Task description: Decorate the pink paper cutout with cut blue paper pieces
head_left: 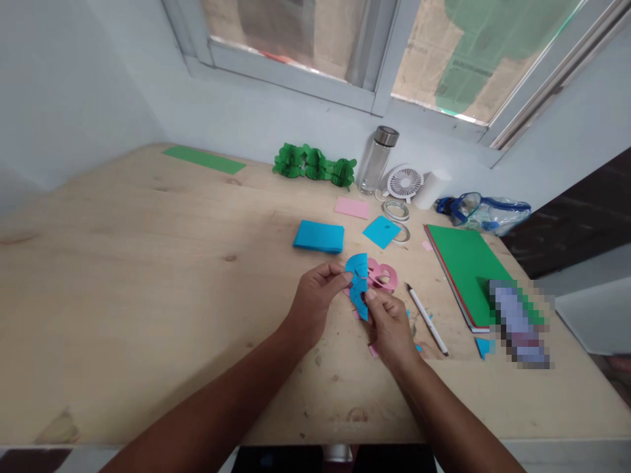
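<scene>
Between my two hands is a blue folded paper cutout [359, 268] with curved slits, held above the table. The fingers of my left hand [318, 295] pinch its left edge. My right hand [389, 322] grips it at the lower right, thumb on top. Just behind it lies a pink paper cutout [384, 274] with loops, partly hidden by the blue one. A stack of blue paper [319, 236] sits beyond my left hand. To the right of my right hand rests a white pen [426, 320], amid small blue and pink scraps.
Farther back are a blue square [381, 232], tape rolls [396, 210], a pink sheet [351, 207], green paper garland [315, 164], glass bottle [377, 161], small fan [405, 182] and clear pouch [493, 211]. Green sheets [468, 269] lie right, under a blurred object [517, 322]. A green strip [204, 159] lies far left.
</scene>
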`<action>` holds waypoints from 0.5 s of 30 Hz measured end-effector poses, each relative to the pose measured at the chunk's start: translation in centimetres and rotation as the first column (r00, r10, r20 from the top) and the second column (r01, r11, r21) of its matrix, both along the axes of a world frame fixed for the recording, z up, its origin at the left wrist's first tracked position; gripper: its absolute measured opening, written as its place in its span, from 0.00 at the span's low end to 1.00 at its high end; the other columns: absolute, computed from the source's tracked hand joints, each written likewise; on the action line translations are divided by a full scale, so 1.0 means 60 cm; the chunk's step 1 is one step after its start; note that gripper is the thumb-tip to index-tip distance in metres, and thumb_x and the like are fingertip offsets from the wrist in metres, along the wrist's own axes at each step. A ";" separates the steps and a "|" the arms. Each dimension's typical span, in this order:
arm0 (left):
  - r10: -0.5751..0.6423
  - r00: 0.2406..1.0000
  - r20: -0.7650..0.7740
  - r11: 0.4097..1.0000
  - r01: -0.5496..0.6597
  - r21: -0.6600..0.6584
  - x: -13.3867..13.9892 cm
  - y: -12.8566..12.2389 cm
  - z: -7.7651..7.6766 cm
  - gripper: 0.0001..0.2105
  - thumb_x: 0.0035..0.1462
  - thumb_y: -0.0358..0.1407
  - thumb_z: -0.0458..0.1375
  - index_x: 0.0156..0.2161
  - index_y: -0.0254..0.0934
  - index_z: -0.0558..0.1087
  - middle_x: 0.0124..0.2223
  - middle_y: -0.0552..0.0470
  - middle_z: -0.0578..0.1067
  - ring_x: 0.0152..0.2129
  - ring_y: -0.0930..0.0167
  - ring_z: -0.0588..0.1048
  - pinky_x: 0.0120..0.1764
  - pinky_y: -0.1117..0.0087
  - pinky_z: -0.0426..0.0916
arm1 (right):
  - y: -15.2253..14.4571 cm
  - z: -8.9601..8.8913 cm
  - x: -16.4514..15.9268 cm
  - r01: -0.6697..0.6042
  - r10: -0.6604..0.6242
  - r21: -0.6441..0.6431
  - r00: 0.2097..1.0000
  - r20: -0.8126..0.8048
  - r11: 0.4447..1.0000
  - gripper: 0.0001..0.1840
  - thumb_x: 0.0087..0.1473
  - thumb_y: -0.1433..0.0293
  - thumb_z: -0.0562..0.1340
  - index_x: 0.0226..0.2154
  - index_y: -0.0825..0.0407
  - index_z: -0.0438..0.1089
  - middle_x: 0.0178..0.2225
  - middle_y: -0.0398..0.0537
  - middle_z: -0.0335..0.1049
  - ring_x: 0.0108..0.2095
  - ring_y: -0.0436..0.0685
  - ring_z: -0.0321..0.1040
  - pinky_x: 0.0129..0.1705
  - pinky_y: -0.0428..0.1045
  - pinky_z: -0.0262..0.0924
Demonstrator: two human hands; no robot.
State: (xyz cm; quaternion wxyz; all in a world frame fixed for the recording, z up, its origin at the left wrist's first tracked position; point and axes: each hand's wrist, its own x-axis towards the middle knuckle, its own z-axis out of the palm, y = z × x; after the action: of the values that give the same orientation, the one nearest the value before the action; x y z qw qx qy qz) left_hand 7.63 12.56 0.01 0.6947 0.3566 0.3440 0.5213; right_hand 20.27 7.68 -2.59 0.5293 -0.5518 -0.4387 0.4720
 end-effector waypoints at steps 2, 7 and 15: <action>0.002 1.000 -0.010 1.000 -0.002 0.017 -0.001 0.000 0.001 0.06 0.43 0.33 0.64 0.24 0.36 0.71 0.25 0.56 0.72 0.25 0.73 0.69 0.35 0.70 0.65 | 0.000 -0.001 0.001 -0.002 0.002 0.001 1.000 -0.005 1.000 0.26 0.52 0.51 0.59 0.16 0.51 0.56 0.14 0.34 0.46 0.15 0.44 0.39 0.17 0.44 0.34; 0.022 0.998 -0.064 0.999 -0.019 0.049 -0.002 0.000 0.005 0.07 0.44 0.36 0.63 0.23 0.36 0.70 0.24 0.56 0.72 0.25 0.72 0.70 0.35 0.69 0.64 | -0.001 -0.003 0.003 -0.002 0.002 0.004 1.000 0.015 1.000 0.25 0.52 0.51 0.59 0.16 0.51 0.56 0.13 0.34 0.46 0.14 0.44 0.38 0.17 0.45 0.32; 0.025 0.997 -0.069 0.998 -0.021 0.059 -0.002 -0.001 0.003 0.07 0.44 0.36 0.63 0.23 0.36 0.70 0.23 0.57 0.71 0.24 0.73 0.69 0.34 0.70 0.64 | -0.001 -0.005 0.005 -0.014 0.014 0.007 0.999 0.046 1.000 0.24 0.53 0.52 0.59 0.18 0.51 0.57 0.14 0.34 0.44 0.15 0.45 0.37 0.18 0.45 0.33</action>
State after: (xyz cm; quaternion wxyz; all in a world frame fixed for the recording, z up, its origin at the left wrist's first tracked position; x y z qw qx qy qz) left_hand 7.53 12.53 0.18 0.6656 0.3907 0.3566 0.5265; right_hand 20.57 7.64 -2.91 0.5179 -0.5573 -0.4564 0.4615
